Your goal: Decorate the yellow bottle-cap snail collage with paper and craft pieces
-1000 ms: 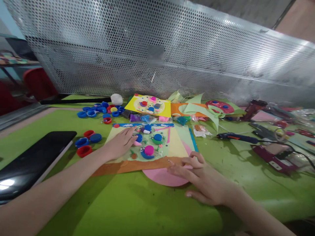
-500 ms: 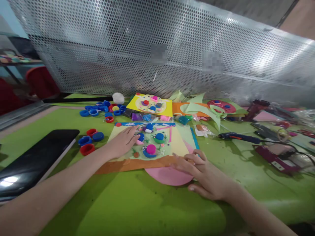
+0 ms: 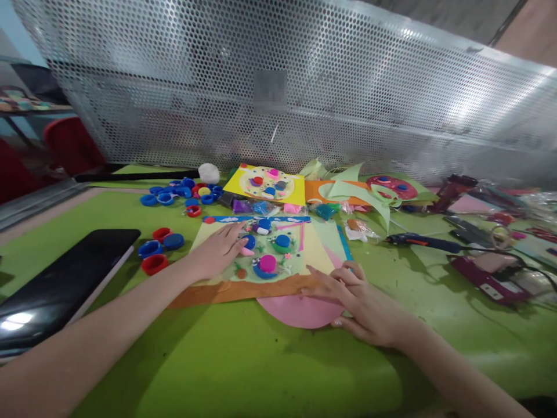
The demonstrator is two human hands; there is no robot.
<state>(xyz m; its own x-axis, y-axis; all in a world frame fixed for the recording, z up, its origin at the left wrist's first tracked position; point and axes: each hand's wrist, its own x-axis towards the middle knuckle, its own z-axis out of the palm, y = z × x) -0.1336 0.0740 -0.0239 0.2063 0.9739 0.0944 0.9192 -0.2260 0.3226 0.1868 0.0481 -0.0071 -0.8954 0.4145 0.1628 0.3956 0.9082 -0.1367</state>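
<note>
In front of me lies a paper collage [image 3: 319,249] with bottle-cap snails, among them one with a pink cap [image 3: 267,264] and one with a blue cap [image 3: 282,241]. My left hand [image 3: 217,249] rests flat on its left side with fingers stretched, the tips beside another blue-cap figure [image 3: 248,242]. An orange paper strip [image 3: 243,288] runs along the collage's near edge. Fingers apart, my right hand [image 3: 352,299] touches the strip's right end. Its thumb reaches the rim of a pink paper circle [image 3: 300,313], which is partly covered by the strip.
Loose bottle caps [image 3: 154,264] and a black phone-like slab [image 3: 65,284] are at left. Behind stand a yellow collage [image 3: 237,186], clay packets [image 3: 261,208] and cut paper [image 3: 348,191]. A corded glue gun [image 3: 426,241] and a maroon box [image 3: 487,281] lie right. Perforated metal [image 3: 217,87] closes the back.
My right hand has shifted slightly upward and its fingers have settled on the orange strip's end. My left hand and the collage have stayed in place.
</note>
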